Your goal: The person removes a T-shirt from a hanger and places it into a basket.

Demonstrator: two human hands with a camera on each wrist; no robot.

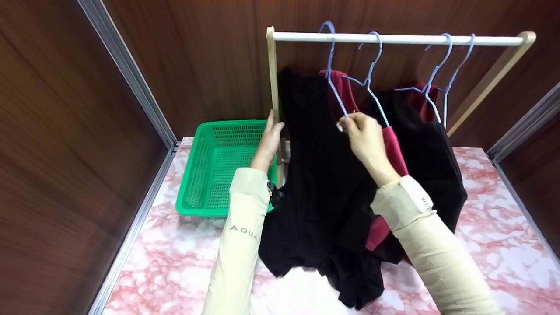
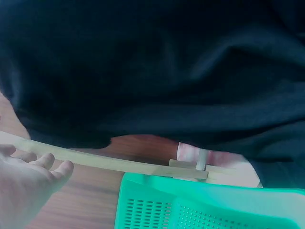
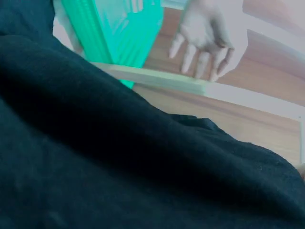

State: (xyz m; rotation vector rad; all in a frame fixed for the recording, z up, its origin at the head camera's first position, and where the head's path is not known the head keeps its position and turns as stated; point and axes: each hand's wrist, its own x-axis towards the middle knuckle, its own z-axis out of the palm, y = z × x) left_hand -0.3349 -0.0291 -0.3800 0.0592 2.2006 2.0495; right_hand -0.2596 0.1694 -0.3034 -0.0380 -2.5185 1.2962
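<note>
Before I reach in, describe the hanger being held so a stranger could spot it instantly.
Find the long white rail in the head view. On it, go to the leftmost purple-blue hanger, nearest the green basket. Unlike the other hangers, it is pinched by the right hand.

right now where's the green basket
In the head view, the green basket sits left of the clothes rack on the marbled surface, its right side partly hidden by the left hand and sleeve.
</note>
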